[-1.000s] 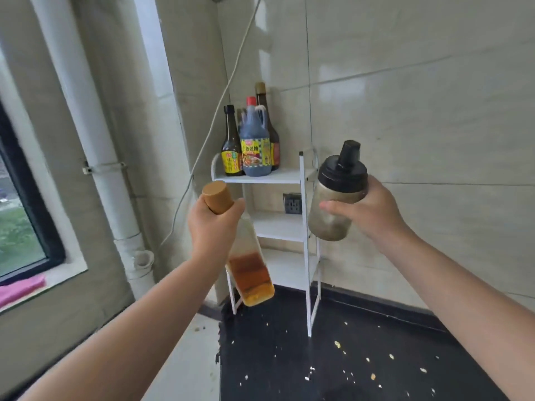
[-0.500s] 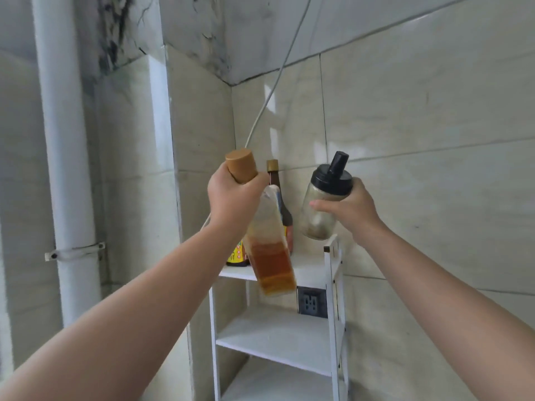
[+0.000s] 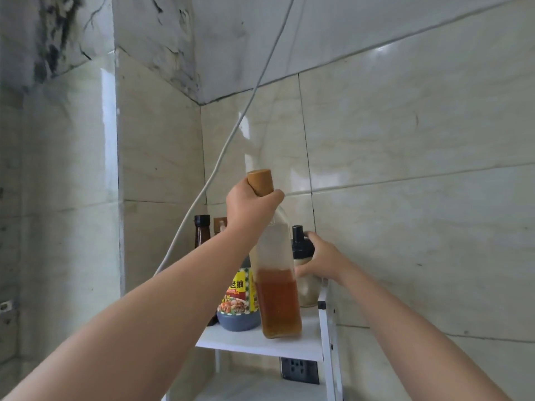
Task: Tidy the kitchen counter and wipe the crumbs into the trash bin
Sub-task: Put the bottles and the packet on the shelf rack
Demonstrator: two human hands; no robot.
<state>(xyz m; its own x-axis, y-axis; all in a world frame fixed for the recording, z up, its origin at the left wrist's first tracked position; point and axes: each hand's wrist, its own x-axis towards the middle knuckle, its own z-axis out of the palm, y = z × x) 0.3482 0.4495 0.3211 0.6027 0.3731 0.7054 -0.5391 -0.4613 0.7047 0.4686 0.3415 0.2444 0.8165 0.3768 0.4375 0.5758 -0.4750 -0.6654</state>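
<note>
Corner: tiled walls, white shelf [image 3: 260, 347] carrying sauce bottles.
Left hand [image 3: 250, 205]: fingers wrapped round the oil bottle [image 3: 278, 296] neck, base at the top shelf.
Right hand [image 3: 321, 260]: fingers grasping the jar [image 3: 307, 287], standing on the shelf behind the bottle.

One wide-angle camera, worn on the head, looks forward and slightly upward into a tiled wall corner [image 3: 199, 105]. It sits close: both forearms reach in from the bottom edge toward a white shelf rack [image 3: 324, 337] low in the centre. The ceiling [image 3: 231, 39] fills the top. Straight lines bow near the edges.
</note>
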